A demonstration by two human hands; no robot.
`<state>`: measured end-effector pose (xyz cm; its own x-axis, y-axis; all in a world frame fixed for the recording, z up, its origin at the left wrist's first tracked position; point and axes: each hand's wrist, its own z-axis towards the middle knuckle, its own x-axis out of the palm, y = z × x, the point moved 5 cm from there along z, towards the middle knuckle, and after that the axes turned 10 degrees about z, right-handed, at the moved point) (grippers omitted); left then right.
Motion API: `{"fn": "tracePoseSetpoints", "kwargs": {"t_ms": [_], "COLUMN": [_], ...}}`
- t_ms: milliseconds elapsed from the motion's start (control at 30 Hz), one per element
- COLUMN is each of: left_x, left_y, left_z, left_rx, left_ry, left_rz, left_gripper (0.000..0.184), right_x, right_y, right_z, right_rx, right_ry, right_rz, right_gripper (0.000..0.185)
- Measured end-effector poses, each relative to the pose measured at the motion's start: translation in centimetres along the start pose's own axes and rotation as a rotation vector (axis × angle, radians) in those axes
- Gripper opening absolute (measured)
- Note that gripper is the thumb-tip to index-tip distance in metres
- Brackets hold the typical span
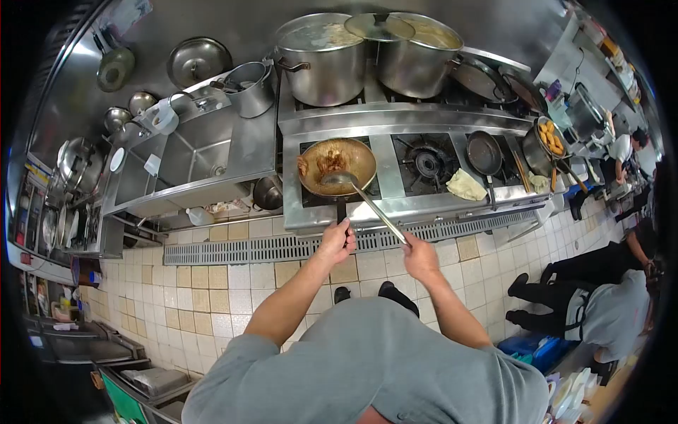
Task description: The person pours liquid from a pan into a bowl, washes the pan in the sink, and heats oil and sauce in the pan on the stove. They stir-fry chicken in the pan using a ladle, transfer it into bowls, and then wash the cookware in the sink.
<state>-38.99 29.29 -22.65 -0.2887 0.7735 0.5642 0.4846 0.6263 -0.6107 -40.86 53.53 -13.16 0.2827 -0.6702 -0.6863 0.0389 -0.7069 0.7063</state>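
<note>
A wok (362, 161) sits on the left burner of the stove, with reddish-brown food (335, 157) inside it. My left hand (337, 242) is closed around the wok's dark handle. In my right hand (421, 256) is the long metal handle of a ladle (340, 180), which slants up and left into the wok. The ladle's bowl lies in the near part of the wok, by the food. What exactly the food is I cannot make out.
Two big stockpots (321, 74) stand behind the stove. To the right are a bare burner (426, 162), a folded cloth (466, 185), a small frying pan (484, 152) and a pot of fried pieces (550, 138). A sink (201, 150) is at left. Co-workers (607, 311) stand at right.
</note>
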Motion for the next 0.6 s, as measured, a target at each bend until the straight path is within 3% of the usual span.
{"fn": "tracePoseSetpoints", "kwargs": {"t_ms": [133,200,233,300,400,433,600], "left_x": [3.1,2.0,1.6,1.3,0.0,-1.1,-0.3], "left_y": [-2.2,-2.7,-3.0,-2.5,1.7,3.7,0.2], "left_z": [-4.9,-3.3,-1.1,0.1,-0.7,-0.8,1.3], "left_rx": [-0.123,-0.096,-0.093,-0.109,0.094,0.037,0.062], "left_ry": [-0.126,-0.037,0.041,-0.084,-0.07,-0.043,-0.084], "left_rz": [0.014,0.083,0.045,0.042,0.127,0.102,0.041], "left_gripper": [0.026,0.024,0.035,0.036,0.029,0.026,0.023], "right_x": [-8.1,-8.8,-8.1,-6.4,0.7,2.0,0.4], "right_y": [1.8,3.1,4.4,6.8,1.9,0.9,0.4], "right_z": [1.1,3.3,4.6,6.1,8.6,7.4,0.1], "right_rx": [-0.242,-0.254,-0.224,-0.054,-0.134,-0.127,-0.092], "right_ry": [0.186,0.268,0.27,0.142,-0.01,-0.023,-0.075], "right_rz": [-0.09,-0.195,-0.269,-0.342,-0.349,-0.285,-0.012], "right_gripper": [0.039,0.039,0.038,0.028,0.03,0.031,0.026]}}
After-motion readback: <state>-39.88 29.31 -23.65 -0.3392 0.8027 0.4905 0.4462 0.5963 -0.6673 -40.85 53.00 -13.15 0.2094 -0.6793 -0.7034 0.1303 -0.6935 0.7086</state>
